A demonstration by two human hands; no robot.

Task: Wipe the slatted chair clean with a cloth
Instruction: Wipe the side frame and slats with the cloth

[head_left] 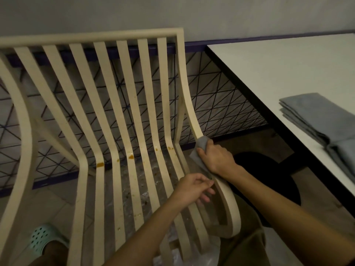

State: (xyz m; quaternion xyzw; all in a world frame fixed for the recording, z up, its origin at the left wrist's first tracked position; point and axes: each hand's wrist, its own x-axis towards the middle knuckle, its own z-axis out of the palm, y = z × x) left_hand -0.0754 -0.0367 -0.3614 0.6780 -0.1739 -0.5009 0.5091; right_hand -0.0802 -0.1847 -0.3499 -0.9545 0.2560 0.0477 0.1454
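1. Dim light falls on a plain grey wall (172,14) above a skirting of triangle-patterned tiles. To the right stands a white table with a dark edge (278,70), which bears a stack of folded grey cloths (315,116).
2. The task's thing, a cream slatted chair with curved wooden strips (96,36), fills the left and middle of the view, its back toward the wall and its seat toward the person.
3. A small grey cloth (201,143) is wrapped on the chair's rightmost side rail (187,93), just where the back bends into the seat.
4. The right hand (215,158) grips that cloth, its fingers curled round cloth and rail together.
5. The left hand (192,189) sits lower on the same rail. Thumb and forefinger meet and seem to pinch the cloth's lower tail, though the contact is not sharp. The other fingers are loosely curled.
6. Step in hand, as I judge it: wiping the right side rail, with the inner slats yet to do.
7. Orange-brown stains (99,164) sit along the bend of several slats, and smaller specks run down the seat strips.
8. The next move likely calls for sliding the cloth along the rail with firm pressure, then working slat by slat across the stained bend, probably refolding to a clean face.
9. A mint perforated sandal (41,237) shows at lower left.
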